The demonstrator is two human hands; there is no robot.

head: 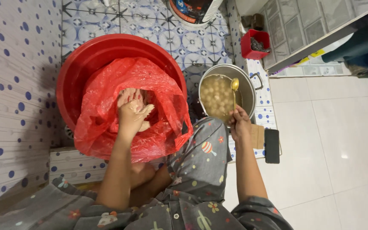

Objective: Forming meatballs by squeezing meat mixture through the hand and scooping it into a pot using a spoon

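**Hands at basin and pot, centre frame**

While the left hand [132,111] rests half-curled inside the red plastic bag [103,123] lining the red basin [81,64], whether it grips anything cannot be told. Right hand [240,124] is closed around a spoon [234,87], its bowl raised over the metal pot [248,87] of round balls in brown liquid. A black phone [271,146] lies just right of that hand.
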